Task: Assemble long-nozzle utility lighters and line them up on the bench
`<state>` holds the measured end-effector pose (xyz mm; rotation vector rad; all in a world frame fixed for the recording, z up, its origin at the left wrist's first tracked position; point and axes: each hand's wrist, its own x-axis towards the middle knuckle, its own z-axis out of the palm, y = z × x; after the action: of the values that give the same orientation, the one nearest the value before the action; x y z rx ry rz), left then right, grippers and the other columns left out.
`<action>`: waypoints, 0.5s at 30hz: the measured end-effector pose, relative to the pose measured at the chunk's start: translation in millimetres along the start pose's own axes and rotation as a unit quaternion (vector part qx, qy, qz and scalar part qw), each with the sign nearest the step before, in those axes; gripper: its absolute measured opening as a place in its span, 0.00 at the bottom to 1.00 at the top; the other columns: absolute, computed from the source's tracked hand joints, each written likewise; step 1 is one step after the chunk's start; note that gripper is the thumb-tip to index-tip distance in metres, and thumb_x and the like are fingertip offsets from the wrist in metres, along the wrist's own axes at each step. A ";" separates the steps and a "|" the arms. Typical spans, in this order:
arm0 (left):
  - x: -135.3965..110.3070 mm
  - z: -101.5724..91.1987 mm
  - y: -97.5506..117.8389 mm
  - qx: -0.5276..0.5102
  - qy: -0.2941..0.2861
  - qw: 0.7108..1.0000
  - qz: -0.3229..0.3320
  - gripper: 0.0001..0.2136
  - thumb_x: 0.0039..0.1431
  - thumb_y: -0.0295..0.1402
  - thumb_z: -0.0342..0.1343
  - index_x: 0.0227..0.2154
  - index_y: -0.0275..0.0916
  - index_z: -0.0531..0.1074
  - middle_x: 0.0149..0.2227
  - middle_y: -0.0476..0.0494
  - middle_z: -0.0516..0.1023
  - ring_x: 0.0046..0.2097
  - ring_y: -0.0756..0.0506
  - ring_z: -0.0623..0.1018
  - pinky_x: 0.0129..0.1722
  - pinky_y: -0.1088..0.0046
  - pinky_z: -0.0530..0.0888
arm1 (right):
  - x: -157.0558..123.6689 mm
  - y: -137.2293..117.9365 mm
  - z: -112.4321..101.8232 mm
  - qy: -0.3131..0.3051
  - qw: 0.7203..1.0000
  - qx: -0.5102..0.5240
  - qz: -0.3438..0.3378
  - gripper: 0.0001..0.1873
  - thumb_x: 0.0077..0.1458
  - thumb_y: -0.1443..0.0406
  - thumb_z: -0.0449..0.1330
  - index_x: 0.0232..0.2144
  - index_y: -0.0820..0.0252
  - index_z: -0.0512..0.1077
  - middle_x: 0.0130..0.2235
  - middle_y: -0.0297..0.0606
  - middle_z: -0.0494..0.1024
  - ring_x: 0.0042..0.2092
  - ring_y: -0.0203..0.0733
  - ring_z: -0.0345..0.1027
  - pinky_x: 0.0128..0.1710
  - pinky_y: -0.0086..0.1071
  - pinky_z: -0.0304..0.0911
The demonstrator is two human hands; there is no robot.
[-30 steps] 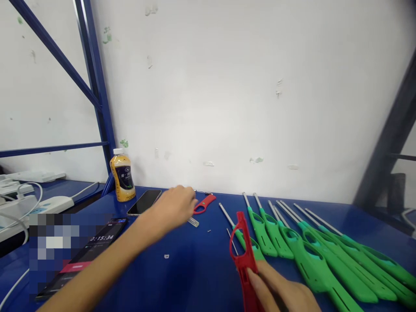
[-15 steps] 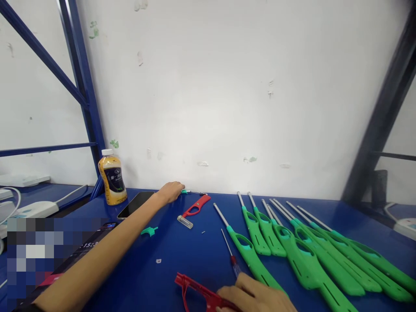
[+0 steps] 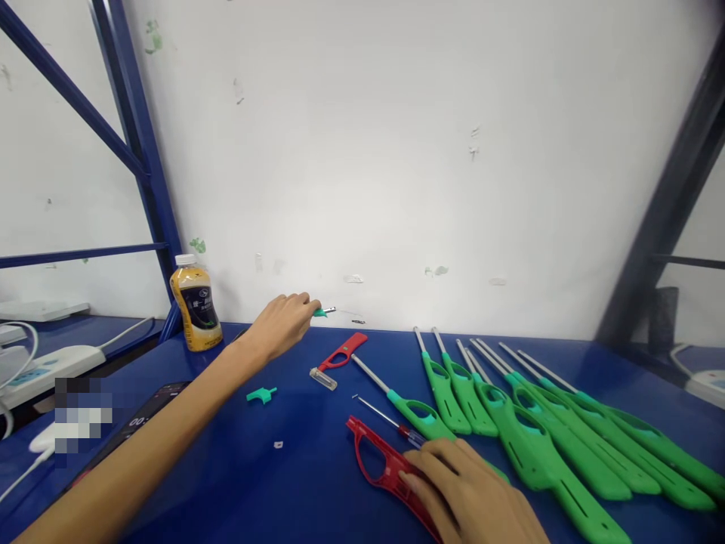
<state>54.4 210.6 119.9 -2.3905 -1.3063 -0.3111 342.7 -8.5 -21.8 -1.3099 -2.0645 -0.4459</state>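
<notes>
My left hand point(image 3: 286, 321) is closed at the back of the table, pinching a small teal lighter part point(image 3: 322, 311) with a metal piece and a thin wire trailing from it. My right hand point(image 3: 473, 487) grips a red lighter casing half point(image 3: 388, 465) at the front, its fingers over the handle end. Just beyond those fingers lies a screwdriver point(image 3: 390, 421) with a thin shaft, alongside the nearest green lighter point(image 3: 427, 419). Another red casing piece point(image 3: 352, 346) rests near the wall, a clear fuel tank point(image 3: 324, 379) at its lower end. A loose teal trigger point(image 3: 261, 394) lies left of it.
Several green long-neck lighters point(image 3: 535, 449) lie fanned out on the right. A tiny white piece point(image 3: 278, 445) is mid-table. Under my left forearm is a phone point(image 3: 150, 404); a yellow drink bottle point(image 3: 196, 306) and white power strip point(image 3: 57, 370) stand left. The white wall closes the back.
My left hand has lifted the teal part with its wire off the table. My right hand has moved the red casing half up and right, and the nearest green lighter and screwdriver have shifted.
</notes>
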 end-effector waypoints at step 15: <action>-224.3 -8.0 66.0 -0.238 0.144 0.959 0.056 0.15 0.81 0.37 0.52 0.63 0.58 0.75 0.56 0.50 0.82 0.52 0.46 0.85 0.55 0.80 0.79 | 9.2 -21.0 -20.4 -0.050 0.990 0.115 -0.065 0.13 0.78 0.63 0.57 0.47 0.46 0.83 0.37 0.30 0.83 0.33 0.37 0.78 0.33 0.29 0.70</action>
<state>-11.0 6.0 27.3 -2.6528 -1.0440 -0.9972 328.1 -23.6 0.6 -1.0843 -2.2194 -0.1921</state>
